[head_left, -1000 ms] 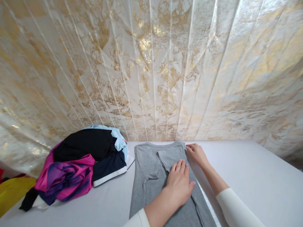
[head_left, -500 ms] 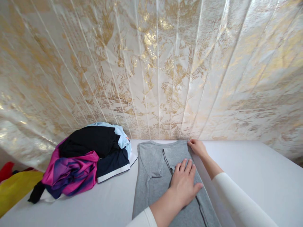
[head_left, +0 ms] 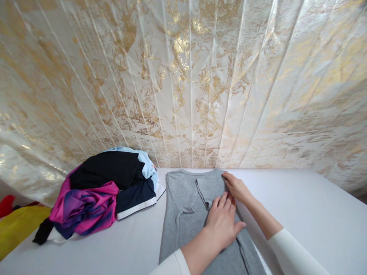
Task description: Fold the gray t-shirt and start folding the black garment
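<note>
A grey T-shirt point(head_left: 183, 229) lies on the white table, its sides folded inward over its back and its neckline at the far edge. My left hand point(head_left: 222, 219) rests flat on the right half of the shirt with its fingers spread. Along the shirt's upper right edge lies my right hand point(head_left: 236, 187), its fingers stretched out over the fabric near the shoulder corner. The fingertips of the two hands are close together. The near end of the shirt runs out of view at the bottom.
Left of the shirt, a heap of clothes holds a black garment point(head_left: 104, 170), a pink and purple one point(head_left: 88, 210) and a navy one with a white band point(head_left: 136, 200). A yellow cloth point(head_left: 20, 225) lies at far left. Behind the white table point(head_left: 309, 214) hangs a gold-patterned curtain point(head_left: 189, 84).
My right hand has let go of the shirt's upper right corner and flattened out, shifting slightly left and nearer. My left hand has stayed in place on the fabric.
</note>
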### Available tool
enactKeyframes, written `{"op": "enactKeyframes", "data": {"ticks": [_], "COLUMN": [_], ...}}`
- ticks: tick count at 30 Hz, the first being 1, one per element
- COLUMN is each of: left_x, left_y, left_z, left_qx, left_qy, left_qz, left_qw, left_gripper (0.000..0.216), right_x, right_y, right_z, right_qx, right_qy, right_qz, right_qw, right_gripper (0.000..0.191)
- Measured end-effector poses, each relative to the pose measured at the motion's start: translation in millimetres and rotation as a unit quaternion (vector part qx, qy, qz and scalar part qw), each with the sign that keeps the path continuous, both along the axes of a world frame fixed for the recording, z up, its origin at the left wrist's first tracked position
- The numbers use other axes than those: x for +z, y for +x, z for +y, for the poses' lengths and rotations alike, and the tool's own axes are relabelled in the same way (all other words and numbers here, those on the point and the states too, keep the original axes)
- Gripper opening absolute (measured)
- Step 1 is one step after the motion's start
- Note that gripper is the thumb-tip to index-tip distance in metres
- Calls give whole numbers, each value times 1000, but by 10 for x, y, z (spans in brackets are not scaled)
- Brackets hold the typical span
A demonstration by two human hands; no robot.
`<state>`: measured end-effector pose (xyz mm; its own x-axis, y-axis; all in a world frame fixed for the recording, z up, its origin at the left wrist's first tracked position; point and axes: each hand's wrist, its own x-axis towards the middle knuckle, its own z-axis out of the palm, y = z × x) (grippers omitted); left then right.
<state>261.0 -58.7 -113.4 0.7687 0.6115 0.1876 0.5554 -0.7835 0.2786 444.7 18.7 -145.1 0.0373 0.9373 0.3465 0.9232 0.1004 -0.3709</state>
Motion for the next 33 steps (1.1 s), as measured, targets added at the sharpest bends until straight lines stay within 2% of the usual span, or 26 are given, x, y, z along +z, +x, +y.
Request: {"op": "enactKeyframes", "data": {"ticks": [3,6,9,12,16,18,21,24,27,30,33], "left_x": [18,119,246,295,166,66,-26,-25,-9,-42,-106], "left_y": [-10,-101,-341,-706,-1167,-1311,-1414,-1458,-1538,-1688,-1854], "left_z": [3,-24,-35,36,191,231,211,108,-43,-209,-361], "left_qx": [-12,-26,-18,34,129,134,130,124,118,130,144], "left_qy": [-6,-11,9,36,55,57,77,92,93,99,116], "left_qz": [1,9,3,18,57,65,40,19,31,50,49], "left_qw": [1000,1000,1000,999,988,987,988,988,988,985,982], "left_gripper": [69,66,60,54,53,54,55,54,52,52,51], "right_x": [-36,1,46,53,75,123,198,189,99,44,68], "right_y": [-38,-52,-137,-322,-545,-584,-582,-571,-544,-469,-416], "right_z": [2,-50,-235,-485,-707,-762,-879,-1119,-1422,-1672,-1847], "right_qx": [1,-2,16,45,37,20,21,57,91,72,50], "right_qy": [-28,-43,-2,21,-40,-63,-49,-14,-20,-34,-19], "right_qz": [-35,-67,-76,-75,-97,-104,-98,-96,-105,-106,-97], "right_qw": [999,997,997,996,994,992,994,994,990,991,994], "right_gripper": [45,47,48,50,61,64,63,58,55,56,58]}}
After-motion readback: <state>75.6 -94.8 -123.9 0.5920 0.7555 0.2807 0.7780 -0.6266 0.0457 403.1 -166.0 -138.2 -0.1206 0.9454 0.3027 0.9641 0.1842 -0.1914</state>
